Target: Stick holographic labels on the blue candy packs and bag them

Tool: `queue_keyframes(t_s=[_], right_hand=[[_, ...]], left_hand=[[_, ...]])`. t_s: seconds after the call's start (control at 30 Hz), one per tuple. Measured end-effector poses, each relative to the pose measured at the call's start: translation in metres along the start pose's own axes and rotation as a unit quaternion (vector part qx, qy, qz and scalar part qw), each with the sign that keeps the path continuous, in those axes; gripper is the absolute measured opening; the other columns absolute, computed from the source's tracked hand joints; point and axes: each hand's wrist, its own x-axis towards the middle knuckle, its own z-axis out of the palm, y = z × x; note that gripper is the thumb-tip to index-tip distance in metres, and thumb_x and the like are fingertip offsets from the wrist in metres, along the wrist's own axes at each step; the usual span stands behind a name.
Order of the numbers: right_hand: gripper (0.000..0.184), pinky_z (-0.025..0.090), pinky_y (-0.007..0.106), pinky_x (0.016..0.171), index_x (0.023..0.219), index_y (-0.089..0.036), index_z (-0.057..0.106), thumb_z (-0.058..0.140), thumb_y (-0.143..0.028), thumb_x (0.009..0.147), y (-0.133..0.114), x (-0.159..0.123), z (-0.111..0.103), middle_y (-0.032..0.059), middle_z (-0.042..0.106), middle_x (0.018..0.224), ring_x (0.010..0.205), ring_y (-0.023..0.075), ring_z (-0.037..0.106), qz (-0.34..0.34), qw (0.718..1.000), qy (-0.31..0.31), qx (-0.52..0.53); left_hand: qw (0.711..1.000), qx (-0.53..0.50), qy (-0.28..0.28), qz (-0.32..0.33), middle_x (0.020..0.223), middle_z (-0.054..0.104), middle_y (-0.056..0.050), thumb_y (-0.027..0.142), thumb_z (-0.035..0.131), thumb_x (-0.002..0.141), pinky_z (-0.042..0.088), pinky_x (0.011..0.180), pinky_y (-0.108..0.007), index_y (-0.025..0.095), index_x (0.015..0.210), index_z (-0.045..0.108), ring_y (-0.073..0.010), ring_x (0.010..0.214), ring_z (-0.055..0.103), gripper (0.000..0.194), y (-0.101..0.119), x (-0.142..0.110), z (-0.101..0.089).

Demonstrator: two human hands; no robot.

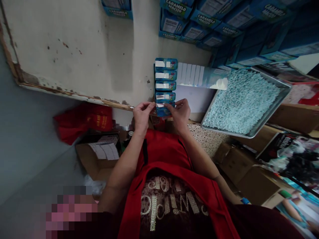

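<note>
A column of small blue tins [165,85] stands at the table's near edge, most with a white sticker across the top. My left hand [142,116] is closed in a pinch at the left end of a white sticker [160,105] on the nearest part of the column. From the other side my right hand [181,115] reaches in, its fingers bent and closed at the sticker's right end. Just right of the tins lies a clear strip [209,79] bearing several white stickers, partly over a white sheet [193,96].
Blue cartons [194,31] are stacked at the back right, and another carton [118,10] stands at the back. A metal tray [245,135] of pale blue candies sits at the right. Below the chipped table edge [74,98] are a red bag [84,121] and an open cardboard box [86,159].
</note>
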Motion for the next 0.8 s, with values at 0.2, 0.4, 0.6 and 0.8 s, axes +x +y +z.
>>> queue_keyframes(t_s=[0.2,0.4,0.6,0.8], right_hand=[[0.068,0.046,0.027,0.052,0.089,-0.029,0.041,0.098,-0.056,0.062,0.008,0.013,-0.001,-0.0062,0.061,0.071,0.062,0.0146,0.061,0.11,0.974,-0.104,0.169],[0.054,0.047,0.027,0.049,0.097,-0.03,0.047,0.086,-0.065,0.08,-0.005,-0.012,-0.03,-0.0096,0.046,0.063,0.056,0.0131,0.054,0.034,0.984,-0.075,0.158],[0.054,0.046,0.028,0.052,0.093,-0.029,0.045,0.077,-0.073,0.086,-0.016,-0.027,-0.031,-0.0064,0.05,0.069,0.059,0.012,0.053,0.001,0.981,-0.09,0.17],[0.056,0.051,0.029,0.062,0.104,-0.029,0.05,0.084,-0.067,0.08,-0.009,-0.04,-0.039,-0.0063,0.061,0.073,0.065,0.0136,0.062,0.001,0.972,-0.165,0.166]], left_hand=[[0.989,-0.087,0.009,-0.123,0.077,0.064,0.007,0.047,0.102,0.054,0.05,0.062,-0.022,0.023,0.093,0.057,-0.0104,0.066,0.063,0.065,-0.019,0.019,0.012],[0.991,0.035,0.091,0.094,0.087,0.069,0.001,0.064,0.089,0.078,0.052,0.067,-0.022,0.021,0.102,0.065,-0.0106,0.071,0.066,0.054,-0.002,-0.035,-0.001],[0.989,-0.009,-0.119,-0.084,0.088,0.079,-0.007,0.074,0.093,0.064,0.058,0.059,-0.029,0.018,0.112,0.074,-0.0184,0.064,0.073,0.077,0.014,-0.089,0.0],[0.995,-0.038,-0.047,-0.084,0.074,0.073,0.0,0.054,0.103,0.053,0.06,0.061,-0.025,0.018,0.083,0.072,-0.0126,0.06,0.069,0.057,0.005,-0.081,-0.002]])
